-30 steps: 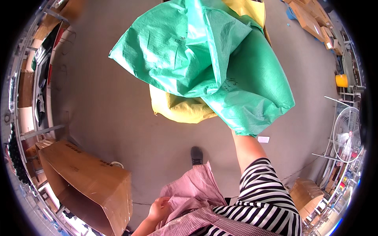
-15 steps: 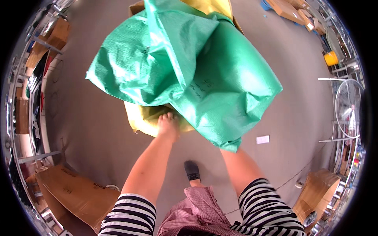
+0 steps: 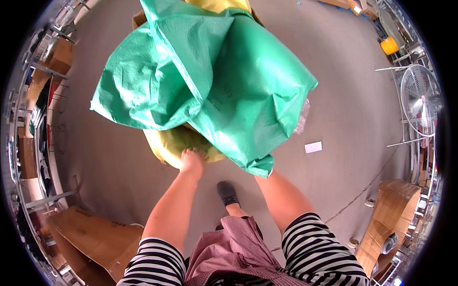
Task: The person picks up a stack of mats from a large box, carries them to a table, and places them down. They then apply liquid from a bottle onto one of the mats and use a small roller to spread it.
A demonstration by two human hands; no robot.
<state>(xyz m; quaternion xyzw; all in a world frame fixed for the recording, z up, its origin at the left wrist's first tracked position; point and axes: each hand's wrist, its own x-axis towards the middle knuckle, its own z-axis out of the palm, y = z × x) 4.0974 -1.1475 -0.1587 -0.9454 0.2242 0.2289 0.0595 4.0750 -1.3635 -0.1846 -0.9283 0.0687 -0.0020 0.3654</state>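
A large green woven plastic sack (image 3: 238, 95), creased and glossy, spreads across the upper middle in front of me. Beneath it shows a yellow sack (image 3: 164, 143), its near part bulging out below the green one. My left hand (image 3: 193, 161) is closed on the near edge of the yellow sack, fingers curled over it. The green sack's near corner covers my right hand; only the right forearm (image 3: 281, 193) shows, so its fingers are hidden. More yellow sack and a brown cardboard edge (image 3: 138, 19) appear behind the green sack.
Clear plastic film (image 3: 302, 117) sticks out at the green sack's right side. A white card (image 3: 313, 147) lies on the grey floor. Cardboard boxes (image 3: 95, 238) stand at lower left, bent cardboard (image 3: 391, 214) at lower right. A fan (image 3: 419, 97) and shelving line the sides.
Both sacks sit further left in the picture, as do the floor card and fan, so the view has shifted. Clear film has come into sight beside the green sack. My left hand stays on the yellow sack.
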